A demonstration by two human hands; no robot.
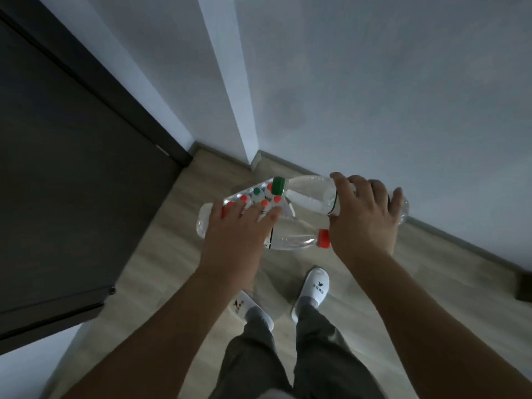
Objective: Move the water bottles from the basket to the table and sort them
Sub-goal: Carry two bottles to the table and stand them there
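Bottles (259,198) stand in the basket (288,211). Over the basket, the right hand (365,214) grips a green-capped bottle (311,197) sideways. Just beside the basket, the left hand (239,228) grips a red-capped bottle (296,240).

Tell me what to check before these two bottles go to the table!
1. Right hand grips the clear plastic bottle with the green cap: ok.
2. Left hand holds the clear plastic bottle with the red cap: ok.
3. Both held bottles are closed: ok.
4. Pale basket on the floor is emptied: not ok, more capped bottles stand in it.
5. Free spot on the table: cannot tell, no table plainly shows.
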